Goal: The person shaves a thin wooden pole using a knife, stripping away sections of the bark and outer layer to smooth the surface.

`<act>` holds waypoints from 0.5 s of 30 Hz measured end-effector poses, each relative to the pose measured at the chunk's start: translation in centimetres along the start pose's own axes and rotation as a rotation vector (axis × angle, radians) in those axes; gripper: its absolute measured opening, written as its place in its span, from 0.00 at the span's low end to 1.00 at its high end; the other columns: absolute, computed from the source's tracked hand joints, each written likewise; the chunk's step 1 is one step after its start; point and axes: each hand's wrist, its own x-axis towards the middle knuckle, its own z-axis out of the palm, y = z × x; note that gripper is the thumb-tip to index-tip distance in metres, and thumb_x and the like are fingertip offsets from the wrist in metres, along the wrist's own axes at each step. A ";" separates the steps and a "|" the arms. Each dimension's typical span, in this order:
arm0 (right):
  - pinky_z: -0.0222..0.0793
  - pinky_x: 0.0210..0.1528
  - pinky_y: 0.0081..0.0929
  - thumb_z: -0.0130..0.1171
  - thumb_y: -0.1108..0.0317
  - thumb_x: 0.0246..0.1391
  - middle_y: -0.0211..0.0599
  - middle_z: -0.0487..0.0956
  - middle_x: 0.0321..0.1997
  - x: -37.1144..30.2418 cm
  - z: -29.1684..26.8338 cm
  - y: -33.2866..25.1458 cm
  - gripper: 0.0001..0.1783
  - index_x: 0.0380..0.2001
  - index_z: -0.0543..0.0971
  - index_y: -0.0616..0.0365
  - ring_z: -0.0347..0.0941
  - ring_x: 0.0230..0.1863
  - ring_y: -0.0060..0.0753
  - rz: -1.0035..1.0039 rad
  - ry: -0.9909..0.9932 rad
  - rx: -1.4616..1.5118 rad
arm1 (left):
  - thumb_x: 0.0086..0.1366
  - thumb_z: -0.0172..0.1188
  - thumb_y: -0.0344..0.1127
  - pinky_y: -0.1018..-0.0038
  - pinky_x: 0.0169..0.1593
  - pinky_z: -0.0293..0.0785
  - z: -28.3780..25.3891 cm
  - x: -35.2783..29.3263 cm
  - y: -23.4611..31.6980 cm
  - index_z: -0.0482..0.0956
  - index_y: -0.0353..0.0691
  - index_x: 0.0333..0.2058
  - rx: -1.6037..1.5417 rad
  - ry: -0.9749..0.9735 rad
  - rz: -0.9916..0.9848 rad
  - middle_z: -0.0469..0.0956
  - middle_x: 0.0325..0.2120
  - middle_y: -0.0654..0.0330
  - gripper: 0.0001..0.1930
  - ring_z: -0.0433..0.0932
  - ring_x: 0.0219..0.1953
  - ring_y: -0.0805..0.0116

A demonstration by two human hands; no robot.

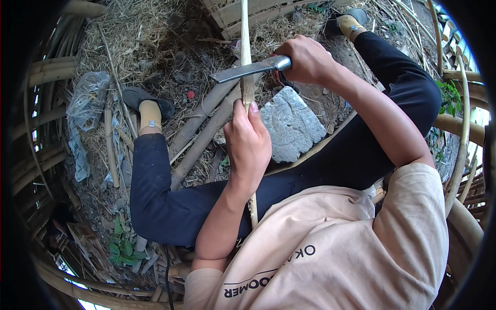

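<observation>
My left hand (248, 147) is closed around a long pale wooden stick (245, 31), likely split bamboo. The stick runs from above the top of the view down past my wrist to my lap. In my right hand (308, 61) is a knife (243, 71) with a broad flat metal blade and a shiny collar; its handle is mostly hidden in my fist. The blade lies across the stick a little beyond my left fingers, pointing left. A large grey stone (292, 125) rests just right of my left hand, below the knife.
Bamboo poles (206, 111) lie on the straw-strewn ground between my legs. A clear plastic bag (89, 98) is at the left, with a small red object (190, 94) nearer the middle. Bamboo railings (462, 124) curve round both sides. A slatted wooden piece (253, 15) stands at the far side.
</observation>
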 end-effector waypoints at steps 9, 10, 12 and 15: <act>0.77 0.38 0.46 0.64 0.64 0.54 0.52 0.82 0.26 1.9 -2.6 7.6 0.11 0.33 0.85 0.61 0.82 0.30 0.50 0.295 0.252 -0.093 | 0.74 0.48 0.34 0.47 0.34 0.66 -0.3 -0.3 0.4 0.70 0.31 0.36 0.046 -0.064 0.011 0.76 0.21 0.42 0.11 0.76 0.27 0.36; 0.76 0.38 0.46 0.64 0.64 0.55 0.52 0.82 0.26 1.9 -2.7 7.3 0.11 0.33 0.85 0.62 0.81 0.29 0.50 0.248 0.277 -0.089 | 0.74 0.48 0.34 0.47 0.34 0.66 -0.2 0.0 0.3 0.70 0.31 0.36 0.016 -0.074 -0.014 0.75 0.21 0.42 0.11 0.76 0.27 0.36; 0.75 0.36 0.45 0.64 0.63 0.56 0.53 0.81 0.25 1.6 -2.6 6.2 0.12 0.33 0.85 0.62 0.81 0.27 0.51 0.152 0.323 -0.082 | 0.74 0.48 0.34 0.47 0.33 0.66 0.0 0.6 0.1 0.70 0.31 0.35 -0.039 -0.072 -0.055 0.75 0.20 0.42 0.11 0.76 0.27 0.35; 0.78 0.40 0.45 0.64 0.63 0.49 0.48 0.83 0.27 1.5 -1.6 4.3 0.11 0.33 0.86 0.56 0.82 0.32 0.51 0.123 0.143 0.066 | 0.74 0.48 0.34 0.47 0.32 0.66 -0.2 1.0 0.5 0.70 0.31 0.35 -0.099 -0.105 -0.110 0.75 0.21 0.40 0.11 0.75 0.27 0.35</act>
